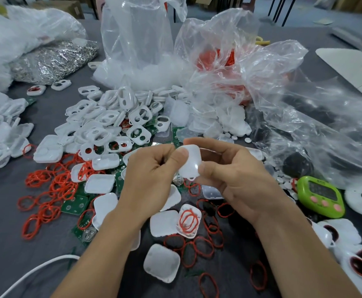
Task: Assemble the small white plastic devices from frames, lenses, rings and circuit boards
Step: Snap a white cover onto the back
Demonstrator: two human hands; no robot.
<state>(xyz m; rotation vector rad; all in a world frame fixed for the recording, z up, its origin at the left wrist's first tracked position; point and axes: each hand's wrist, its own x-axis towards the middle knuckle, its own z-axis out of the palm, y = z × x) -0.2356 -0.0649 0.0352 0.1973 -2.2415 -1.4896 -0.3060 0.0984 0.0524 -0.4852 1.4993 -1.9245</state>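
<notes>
Above the grey tabletop (14, 244), both hands hold one white shell (189, 162). The left hand (152, 175) pinches its upper edge with the thumb, and the right hand (236, 181) grips its lower side. Behind them lies a heap of white frames (111, 123). Red rings (53, 186) and green circuit boards (74, 204) are scattered to the left. A green timer (321, 196) sits to the right, near crumpled clear plastic bags (283, 87). Another shell (188, 220) below the hands holds red rings.

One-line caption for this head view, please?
Left hand and right hand hold a white plastic shell over scattered white frames, red rings and green circuit boards.
</notes>
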